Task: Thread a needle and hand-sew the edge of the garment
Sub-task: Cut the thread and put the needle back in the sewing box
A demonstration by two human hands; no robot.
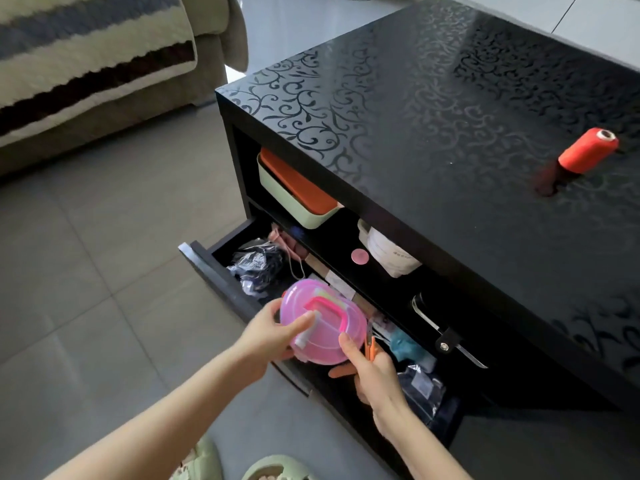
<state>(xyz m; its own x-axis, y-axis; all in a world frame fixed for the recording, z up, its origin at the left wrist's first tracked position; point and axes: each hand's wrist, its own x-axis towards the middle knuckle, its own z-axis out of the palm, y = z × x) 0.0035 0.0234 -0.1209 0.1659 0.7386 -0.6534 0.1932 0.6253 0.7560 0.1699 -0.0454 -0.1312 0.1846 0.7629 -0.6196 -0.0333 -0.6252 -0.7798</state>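
Observation:
A round pink plastic sewing box with a pink handle on its lid is held over the open drawer of a black coffee table. My left hand grips the box at its left side, thumb across the lid. My right hand touches the box's right edge with a finger and holds small orange-handled scissors. An orange thread spool lies on the table top at the far right. No needle or garment can be made out.
The drawer holds dark bags, a pink cord and packets. The shelf above carries a green-and-orange box, a white pouch and a black case. A sofa stands at upper left. Green slippers rest on the grey floor tiles.

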